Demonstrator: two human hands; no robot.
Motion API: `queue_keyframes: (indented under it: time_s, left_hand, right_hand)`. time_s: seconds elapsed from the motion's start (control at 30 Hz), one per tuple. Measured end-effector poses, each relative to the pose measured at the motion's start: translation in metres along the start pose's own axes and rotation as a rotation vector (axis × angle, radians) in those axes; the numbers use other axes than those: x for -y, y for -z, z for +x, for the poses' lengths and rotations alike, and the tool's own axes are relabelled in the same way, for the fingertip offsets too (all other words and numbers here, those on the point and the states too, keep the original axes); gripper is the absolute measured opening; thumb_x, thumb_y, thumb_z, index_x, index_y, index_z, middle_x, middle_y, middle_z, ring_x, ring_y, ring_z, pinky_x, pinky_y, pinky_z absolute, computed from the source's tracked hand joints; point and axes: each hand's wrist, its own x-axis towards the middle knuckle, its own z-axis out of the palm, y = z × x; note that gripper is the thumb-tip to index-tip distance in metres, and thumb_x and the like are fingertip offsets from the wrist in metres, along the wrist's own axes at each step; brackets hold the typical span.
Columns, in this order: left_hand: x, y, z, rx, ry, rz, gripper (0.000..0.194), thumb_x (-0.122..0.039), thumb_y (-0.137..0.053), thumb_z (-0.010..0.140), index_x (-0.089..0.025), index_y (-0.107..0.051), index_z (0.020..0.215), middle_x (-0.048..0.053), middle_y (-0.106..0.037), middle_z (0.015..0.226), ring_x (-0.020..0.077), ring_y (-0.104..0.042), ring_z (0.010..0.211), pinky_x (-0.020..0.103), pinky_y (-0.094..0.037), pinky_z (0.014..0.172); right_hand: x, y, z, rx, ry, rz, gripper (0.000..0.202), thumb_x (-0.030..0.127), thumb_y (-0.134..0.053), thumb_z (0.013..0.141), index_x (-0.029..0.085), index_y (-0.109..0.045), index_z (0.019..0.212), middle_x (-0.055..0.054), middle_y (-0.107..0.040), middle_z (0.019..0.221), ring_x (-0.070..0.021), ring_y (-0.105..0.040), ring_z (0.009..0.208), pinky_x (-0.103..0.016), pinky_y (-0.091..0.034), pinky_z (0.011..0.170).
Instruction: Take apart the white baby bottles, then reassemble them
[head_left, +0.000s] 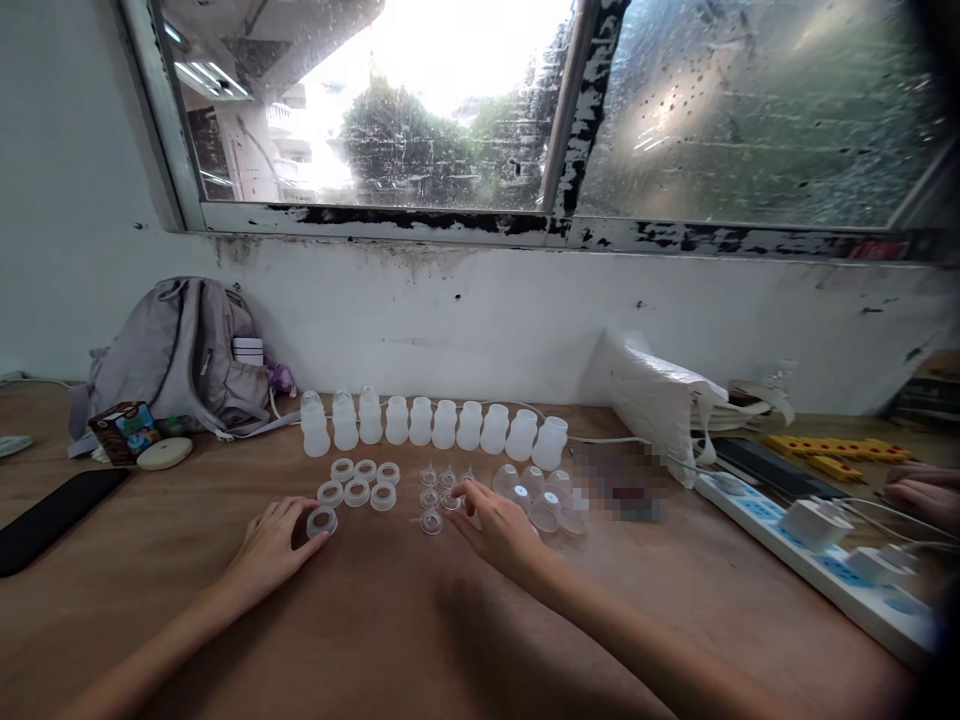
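Here's my left hand (281,540), thumb and fingers closed around the nearest translucent screw ring (322,511), in front of the left end of the row of feeding bottles (444,425). Six more rings (357,501) sit just beyond it, towards that row. And my right hand (499,522) is out in front of the row's middle, fingers bunched right at the clear teats (429,500); whether they grip one I can't tell, my fingertips cover the spot. The clear dome caps (544,512), before the row's right end, are partly hidden by that hand. Right of the row, a pixelated patch (622,485) masks whatever lies there. Farther right, another person's hand (926,490) is cut off, and the power strip (810,555) runs into dark blur. Left of the row, a black phone (56,515) is cropped too.
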Motion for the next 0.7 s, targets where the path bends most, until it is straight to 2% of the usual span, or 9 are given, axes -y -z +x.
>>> queue_keyframes:
  time_s: [0.13, 0.27, 0.4, 0.7]
  left_hand:
    - [0.0, -0.002, 0.002, -0.025, -0.006, 0.01, 0.041, -0.053, -0.045, 0.073, -0.023, -0.053, 0.101, 0.005, -0.056, 0.108, 0.0254, -0.048, 0.1, 0.038, -0.037, 0.081]
    - [-0.001, -0.003, 0.005, -0.07, -0.035, 0.027, 0.042, -0.051, -0.046, 0.073, -0.022, -0.052, 0.103, 0.005, -0.055, 0.107, 0.0258, -0.048, 0.099, 0.038, -0.038, 0.08]
    - [-0.004, -0.005, 0.007, -0.048, -0.07, -0.053, 0.039, -0.047, -0.045, 0.075, -0.021, -0.049, 0.104, 0.005, -0.054, 0.105, 0.023, -0.052, 0.095, 0.033, -0.041, 0.078]
    - [-0.011, -0.007, 0.008, 0.025, -0.083, -0.097, 0.033, -0.041, -0.045, 0.077, -0.022, -0.048, 0.103, 0.004, -0.052, 0.106, 0.0203, -0.054, 0.093, 0.03, -0.044, 0.077]
  right_hand:
    - [-0.015, 0.034, -0.008, -0.03, -0.089, -0.076, 0.018, 0.033, -0.041, 0.082, 0.02, -0.051, 0.09, -0.003, -0.058, 0.078, -0.0145, -0.055, 0.062, -0.024, -0.034, 0.054]
    - [-0.033, 0.05, -0.022, 0.105, -0.18, -0.191, 0.017, 0.035, -0.045, 0.079, 0.021, -0.052, 0.085, -0.002, -0.059, 0.075, -0.0152, -0.054, 0.06, -0.024, -0.03, 0.051]
    - [-0.046, 0.049, -0.036, 0.197, -0.236, -0.197, 0.019, 0.038, -0.044, 0.079, 0.022, -0.052, 0.085, -0.001, -0.06, 0.073, -0.0165, -0.055, 0.064, -0.024, -0.029, 0.051]
    - [-0.06, 0.041, -0.036, 0.173, -0.23, -0.192, 0.017, 0.035, -0.041, 0.081, 0.022, -0.053, 0.082, -0.002, -0.061, 0.074, -0.0159, -0.055, 0.067, -0.023, -0.031, 0.054]
